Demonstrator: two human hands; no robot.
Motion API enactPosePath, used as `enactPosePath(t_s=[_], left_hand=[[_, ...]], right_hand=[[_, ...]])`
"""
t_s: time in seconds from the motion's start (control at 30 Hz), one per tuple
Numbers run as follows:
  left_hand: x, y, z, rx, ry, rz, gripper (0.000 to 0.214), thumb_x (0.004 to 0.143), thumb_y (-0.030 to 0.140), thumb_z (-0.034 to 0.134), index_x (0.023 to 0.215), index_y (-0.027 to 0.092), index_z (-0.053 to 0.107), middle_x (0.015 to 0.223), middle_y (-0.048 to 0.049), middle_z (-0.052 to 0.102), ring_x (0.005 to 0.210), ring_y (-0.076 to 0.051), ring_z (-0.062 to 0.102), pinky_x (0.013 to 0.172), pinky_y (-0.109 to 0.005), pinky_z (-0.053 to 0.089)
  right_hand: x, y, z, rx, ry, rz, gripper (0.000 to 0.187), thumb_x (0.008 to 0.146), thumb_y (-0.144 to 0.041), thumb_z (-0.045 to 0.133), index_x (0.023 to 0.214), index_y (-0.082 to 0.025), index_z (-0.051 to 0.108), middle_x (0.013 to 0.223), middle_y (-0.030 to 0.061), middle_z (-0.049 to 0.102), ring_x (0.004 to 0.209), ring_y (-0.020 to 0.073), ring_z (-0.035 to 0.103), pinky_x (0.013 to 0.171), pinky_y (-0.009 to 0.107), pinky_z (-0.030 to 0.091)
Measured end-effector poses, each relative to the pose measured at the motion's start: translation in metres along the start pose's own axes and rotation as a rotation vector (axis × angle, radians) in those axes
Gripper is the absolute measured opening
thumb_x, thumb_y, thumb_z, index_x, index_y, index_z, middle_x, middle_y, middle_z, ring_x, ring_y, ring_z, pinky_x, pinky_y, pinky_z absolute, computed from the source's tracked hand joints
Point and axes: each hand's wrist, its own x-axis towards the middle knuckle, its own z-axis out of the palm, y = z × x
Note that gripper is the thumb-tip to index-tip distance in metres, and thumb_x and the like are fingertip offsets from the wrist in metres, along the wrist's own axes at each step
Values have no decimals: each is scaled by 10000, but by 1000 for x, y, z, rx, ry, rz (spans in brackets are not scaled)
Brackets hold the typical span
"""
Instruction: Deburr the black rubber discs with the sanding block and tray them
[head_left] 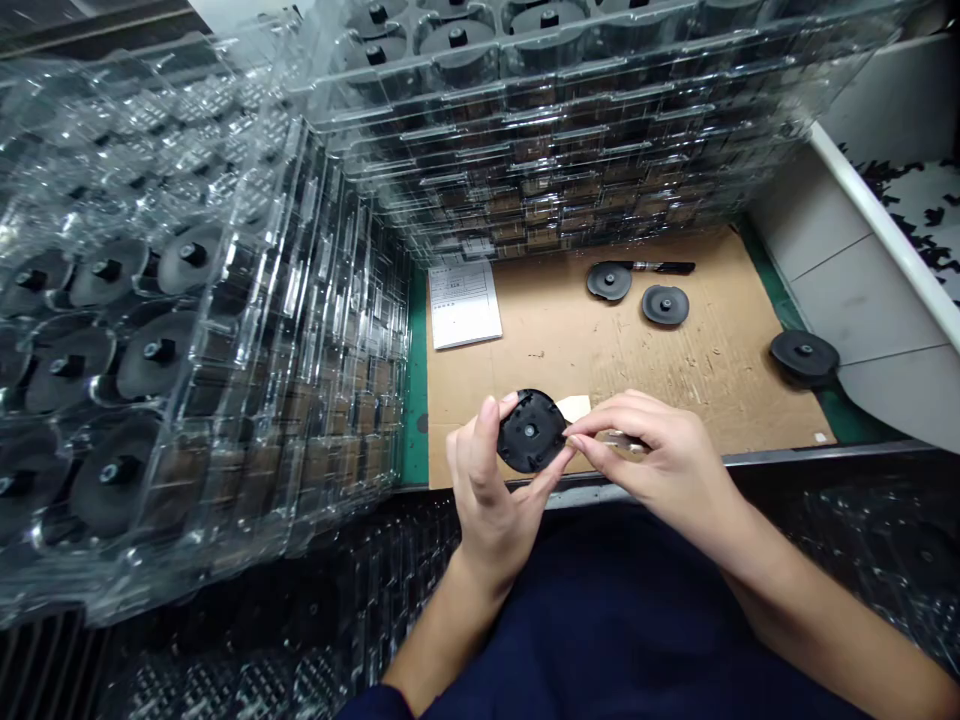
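Observation:
My left hand [487, 490] holds a black round plastic disc [531, 432] by its rim, with the ribbed underside and central hole facing up. My right hand [652, 450] pinches a small metal tool [622, 441] between its fingers, and the fingertips reach the disc's edge. The tool is partly hidden, so its exact kind cannot be told. A cream paper scrap [574, 408] lies just behind the disc. Two similar discs [608, 281] lie on the cardboard sheet [600, 370] farther ahead, near a black marker pen [664, 267].
Stacked clear plastic trays [187, 330] holding black discs rise at the left and back. A printed paper sheet [465, 303] lies on the cardboard. Another disc [804, 354] sits at the right, by a white-edged bin [885, 230]. A green mat [415, 390] borders the cardboard.

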Motion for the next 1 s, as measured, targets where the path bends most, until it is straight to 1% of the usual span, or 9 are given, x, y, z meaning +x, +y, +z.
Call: enactPosePath(t_s=[0.17, 0.3, 0.4, 0.47, 0.57, 0.67, 0.8, 0.9, 1.0], left_hand=[[8, 2, 0, 94, 11, 143, 1041, 607, 189, 801, 1432, 223, 167, 1147, -134, 595, 999, -242, 588, 857, -407, 469], [11, 3, 0, 127, 15, 203, 1027, 604, 194, 802, 1426, 161, 188, 1100, -149, 613, 964, -233, 600, 845, -389, 468], [9, 4, 2, 114, 23, 190, 1037, 598, 215, 809, 1425, 150, 186, 1095, -158, 615, 957, -235, 602, 841, -396, 470], [8, 4, 3, 110, 21, 182, 1045, 601, 225, 808, 1429, 163, 174, 1096, -154, 617, 957, -233, 602, 823, -393, 480], [8, 4, 4, 106, 14, 190, 1044, 598, 217, 810, 1429, 168, 179, 1094, -154, 619, 951, -231, 604, 802, -382, 487], [8, 5, 4, 99, 19, 201, 1042, 589, 201, 815, 1425, 167, 193, 1094, -154, 617, 954, -233, 602, 807, -388, 488], [3, 5, 5, 14, 18, 144, 1037, 565, 175, 824, 1413, 155, 227, 1101, -162, 609, 976, -250, 599, 823, -420, 507], [-3, 6, 5, -70, -1, 64, 1062, 541, 157, 834, 1413, 169, 229, 1138, -163, 592, 1012, -259, 595, 857, -439, 514], [-4, 8, 6, -97, -23, 27, 1063, 541, 151, 833, 1414, 190, 228, 1160, -152, 586, 1035, -256, 588, 886, -444, 508]], right_hand=[[3, -2, -4, -30, -40, 19, 89, 811, -161, 608, 833, -208, 680, 823, 15, 685, 765, 147, 597, 672, 262, 474], [8, -2, -5, 35, -84, 100, 86, 799, -154, 612, 762, -193, 679, 759, 0, 667, 685, 119, 581, 606, 226, 439], [8, 1, -5, 154, -111, 201, 95, 804, -194, 607, 743, -178, 678, 694, -13, 643, 571, 94, 532, 508, 207, 393], [6, 3, -6, 208, -115, 241, 131, 819, -247, 598, 749, -172, 680, 661, -18, 633, 542, 90, 512, 492, 207, 383], [3, 2, -8, 188, -108, 235, 150, 829, -261, 594, 749, -175, 686, 637, -24, 621, 529, 84, 491, 492, 206, 363], [3, -2, -9, 137, -96, 215, 123, 816, -194, 599, 730, -182, 686, 647, -27, 618, 524, 75, 465, 485, 202, 331], [1, -2, -7, 180, -110, 268, 107, 792, -177, 607, 701, -173, 665, 621, -32, 598, 516, 73, 443, 483, 202, 323], [-3, 3, -6, 315, -161, 356, 138, 812, -259, 600, 731, -168, 664, 642, -19, 620, 546, 89, 485, 515, 209, 367], [-6, 5, -9, 417, -200, 406, 192, 821, -333, 598, 762, -168, 676, 719, 5, 672, 631, 118, 560, 585, 225, 423]])
